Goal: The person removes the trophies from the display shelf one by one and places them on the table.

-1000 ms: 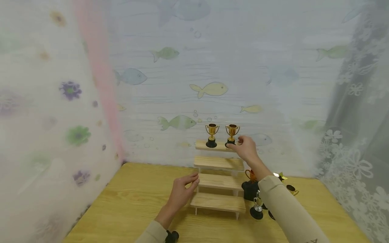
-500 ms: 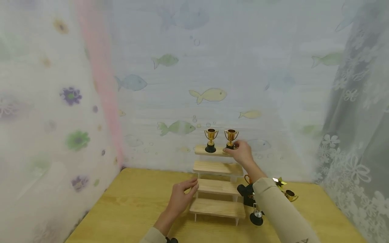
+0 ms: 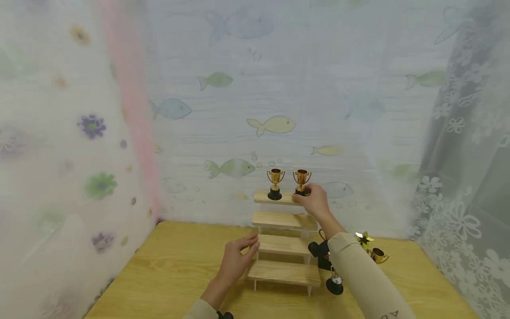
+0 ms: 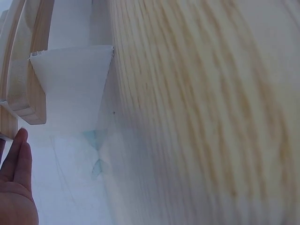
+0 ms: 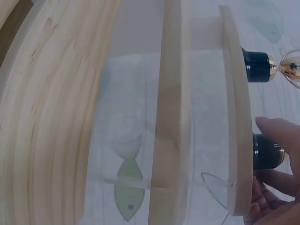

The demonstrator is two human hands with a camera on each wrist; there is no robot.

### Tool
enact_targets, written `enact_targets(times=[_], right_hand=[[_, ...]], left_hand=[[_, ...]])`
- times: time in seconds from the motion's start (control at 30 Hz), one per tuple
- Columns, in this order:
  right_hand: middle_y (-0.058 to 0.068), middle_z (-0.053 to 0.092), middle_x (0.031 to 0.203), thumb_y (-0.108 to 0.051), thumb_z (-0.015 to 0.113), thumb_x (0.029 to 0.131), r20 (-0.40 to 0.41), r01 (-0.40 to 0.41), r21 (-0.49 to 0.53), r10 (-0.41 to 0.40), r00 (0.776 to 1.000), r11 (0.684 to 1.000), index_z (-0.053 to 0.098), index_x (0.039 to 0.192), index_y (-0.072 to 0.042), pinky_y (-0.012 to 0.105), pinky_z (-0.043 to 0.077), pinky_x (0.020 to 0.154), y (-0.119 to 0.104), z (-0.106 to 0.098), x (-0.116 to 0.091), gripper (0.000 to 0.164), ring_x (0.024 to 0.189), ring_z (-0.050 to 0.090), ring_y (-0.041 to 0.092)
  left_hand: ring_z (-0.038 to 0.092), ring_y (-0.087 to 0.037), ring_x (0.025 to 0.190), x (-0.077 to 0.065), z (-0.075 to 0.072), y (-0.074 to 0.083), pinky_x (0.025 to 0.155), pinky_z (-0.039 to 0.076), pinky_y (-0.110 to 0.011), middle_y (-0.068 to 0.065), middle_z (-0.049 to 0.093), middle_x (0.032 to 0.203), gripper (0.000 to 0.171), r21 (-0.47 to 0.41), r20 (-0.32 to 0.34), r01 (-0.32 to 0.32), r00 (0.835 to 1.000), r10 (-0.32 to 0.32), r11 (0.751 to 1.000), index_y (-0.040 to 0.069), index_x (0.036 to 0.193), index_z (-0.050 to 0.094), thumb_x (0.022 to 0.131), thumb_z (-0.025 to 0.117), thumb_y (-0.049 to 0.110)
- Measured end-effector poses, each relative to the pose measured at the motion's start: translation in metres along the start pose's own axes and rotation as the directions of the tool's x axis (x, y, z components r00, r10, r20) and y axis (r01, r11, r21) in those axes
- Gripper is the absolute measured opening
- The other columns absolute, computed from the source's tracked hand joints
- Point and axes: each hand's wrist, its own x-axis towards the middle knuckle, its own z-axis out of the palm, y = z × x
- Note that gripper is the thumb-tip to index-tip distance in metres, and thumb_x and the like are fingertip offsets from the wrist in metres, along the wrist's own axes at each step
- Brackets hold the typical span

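Note:
On the top step of a wooden stepped display stand (image 3: 284,243) stand two gold trophy cups with black bases. My right hand (image 3: 314,201) pinches the black base of the right trophy (image 3: 301,176) between thumb and fingers; in the right wrist view that base (image 5: 266,152) sits against the step. The left trophy (image 3: 275,177) stands apart from it, upright. Beside the stand's left edge, my left hand (image 3: 237,257) has its fingertips at the third step down. In the left wrist view its fingers (image 4: 22,164) look fairly straight by the step ends.
Right of the stand, partly behind the right sleeve, are a silver trophy (image 3: 335,281), a gold cup (image 3: 378,254), a gold star trophy (image 3: 363,239) and black bases. Fish-patterned curtain (image 3: 275,124) hangs behind the wooden table (image 3: 179,266).
The head view has tilted slightly, so the scene sits lower. My right hand stays at the right trophy's base, shifting very little. The left hand keeps its place by the stand.

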Motion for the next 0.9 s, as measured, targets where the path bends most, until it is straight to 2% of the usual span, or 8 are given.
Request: enact_targets(times=[0.17, 0.4, 0.9], right_hand=[[0.028, 0.062, 0.126, -0.018, 0.071, 0.098, -0.035, 0.013, -0.003, -0.013, 0.999, 1.0, 0.06, 0.132, 0.009, 0.054, 0.054, 0.094, -0.002, -0.001, 0.001, 0.045, 0.115, 0.06, 0.042], [0.027, 0.065, 0.121, -0.017, 0.071, 0.098, -0.055, 0.018, -0.017, -0.019, 0.998, 1.0, 0.065, 0.126, 0.008, 0.053, 0.054, 0.09, -0.005, -0.004, 0.0, 0.038, 0.111, 0.061, 0.041], [0.027, 0.064, 0.123, -0.02, 0.072, 0.097, -0.021, 0.035, -0.047, -0.036, 0.999, 0.998, 0.066, 0.124, 0.008, 0.052, 0.055, 0.084, -0.006, -0.014, -0.012, 0.039, 0.107, 0.06, 0.04]], left_hand=[[0.063, -0.029, 0.125, 0.003, 0.0, 0.002, 0.098, 0.056, -0.043, -0.009, 0.067, 0.133, 0.031, 0.002, 0.001, -0.003, 1.0, 0.003, 1.0, 0.001, 0.124, 0.073, 0.102, 0.067, 0.022], [0.064, -0.029, 0.125, 0.005, 0.0, 0.001, 0.098, 0.056, -0.043, -0.011, 0.067, 0.133, 0.031, 0.005, 0.005, -0.005, 1.0, 0.005, 1.0, 0.002, 0.124, 0.074, 0.102, 0.066, 0.022], [0.063, -0.027, 0.127, 0.002, 0.0, -0.002, 0.099, 0.055, -0.043, -0.012, 0.067, 0.134, 0.031, -0.004, 0.002, 0.006, 1.0, -0.006, 1.0, 0.002, 0.124, 0.073, 0.102, 0.067, 0.023]])
